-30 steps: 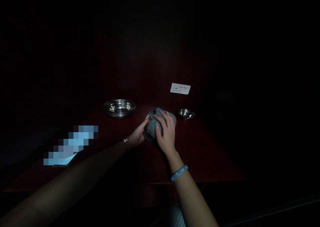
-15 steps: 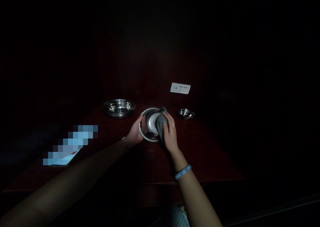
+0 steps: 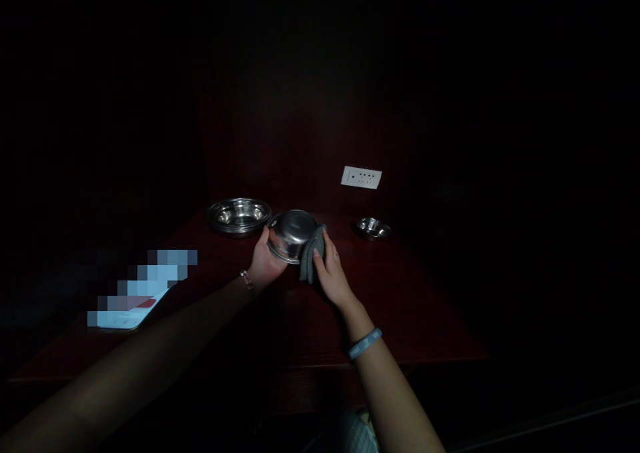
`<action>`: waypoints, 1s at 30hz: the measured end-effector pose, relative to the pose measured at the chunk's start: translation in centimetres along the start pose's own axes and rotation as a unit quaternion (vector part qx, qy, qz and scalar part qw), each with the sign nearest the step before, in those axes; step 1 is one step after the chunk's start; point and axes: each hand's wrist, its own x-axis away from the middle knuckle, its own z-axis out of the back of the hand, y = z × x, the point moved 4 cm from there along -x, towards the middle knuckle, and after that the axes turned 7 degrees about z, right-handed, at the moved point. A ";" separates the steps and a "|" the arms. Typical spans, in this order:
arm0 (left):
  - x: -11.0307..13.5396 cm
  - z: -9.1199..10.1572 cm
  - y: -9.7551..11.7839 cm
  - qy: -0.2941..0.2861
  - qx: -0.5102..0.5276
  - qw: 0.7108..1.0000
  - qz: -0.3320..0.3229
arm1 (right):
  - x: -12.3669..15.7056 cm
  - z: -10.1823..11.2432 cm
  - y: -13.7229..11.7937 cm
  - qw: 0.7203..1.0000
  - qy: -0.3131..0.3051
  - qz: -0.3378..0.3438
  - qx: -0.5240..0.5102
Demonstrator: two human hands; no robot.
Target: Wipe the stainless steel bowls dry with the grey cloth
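Hiding part of bowl (image 3: 294,231): cloth (image 3: 312,256)

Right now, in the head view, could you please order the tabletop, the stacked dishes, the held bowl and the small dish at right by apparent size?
1. Tabletop
2. Stacked dishes and held bowl: too alike to rank; the dishes look wider, the bowl taller.
3. Small dish

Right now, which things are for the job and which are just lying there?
In use:
upturned metal bowl, in the left hand
gray cloth, in the right hand

Seemingly lying about:
stacked metal bowls
small metal bowl
lit phone or tablet
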 end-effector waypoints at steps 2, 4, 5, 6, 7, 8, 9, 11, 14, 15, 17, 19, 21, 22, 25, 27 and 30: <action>0.1 -0.3 -0.1 -0.012 -0.004 1.000 0.009 | -0.1 0.0 0.6 0.999 0.026 -0.035 -0.028; 0.3 -0.6 -0.2 -0.032 -0.016 0.999 0.018 | -0.3 0.1 1.1 0.994 0.060 -0.070 -0.065; 0.4 -0.8 -0.2 -0.039 -0.025 0.999 0.024 | -0.3 0.2 1.4 0.989 0.077 -0.091 -0.086; 0.5 -0.8 -0.3 -0.045 -0.035 0.998 0.031 | -0.4 0.4 1.6 0.983 0.094 -0.115 -0.109; 0.5 -0.8 -0.4 -0.048 -0.047 0.997 0.037 | -0.4 0.5 1.9 0.975 0.113 -0.140 -0.131; 0.4 -0.7 -0.6 -0.051 -0.059 0.996 0.042 | -0.4 0.7 2.2 0.966 0.133 -0.164 -0.150; 0.3 -0.6 -0.7 -0.052 -0.071 0.995 0.048 | -0.4 0.9 2.5 0.957 0.152 -0.184 -0.166; 0.0 -0.2 -1.0 -0.056 -0.092 0.993 0.054 | -0.3 1.2 2.9 0.938 0.185 -0.211 -0.201; -0.5 0.4 -1.4 -0.063 -0.128 0.987 0.067 | -0.2 1.2 3.1 0.909 0.200 -0.235 -0.281; -0.6 0.5 -1.5 -0.065 -0.139 0.986 0.072 | -0.1 1.1 3.1 0.897 0.202 -0.243 -0.309; -0.6 0.6 -1.8 -0.068 -0.153 0.982 0.084 | 0.0 1.1 3.0 0.878 0.209 -0.253 -0.349; -0.4 0.5 -2.0 -0.075 -0.156 0.980 0.100 | 0.1 1.2 3.1 0.863 0.219 -0.260 -0.373; 0.0 0.2 -2.3 -0.095 -0.154 0.976 0.121 | 0.2 1.3 3.4 0.852 0.224 -0.270 -0.388; 0.2 0.0 -2.5 -0.107 -0.151 0.974 0.129 | 0.2 1.3 3.7 0.849 0.224 -0.273 -0.394; 0.6 0.0 -3.0 -0.133 -0.157 0.965 0.163 | 0.0 1.8 4.4 0.850 0.221 -0.263 -0.400; 0.7 0.3 -3.4 -0.131 -0.183 0.956 0.189 | -0.2 2.1 4.7 0.856 0.218 -0.247 -0.398; 0.6 0.6 -3.7 -0.124 -0.217 0.951 0.182 | -0.3 2.1 4.9 0.852 0.215 -0.242 -0.411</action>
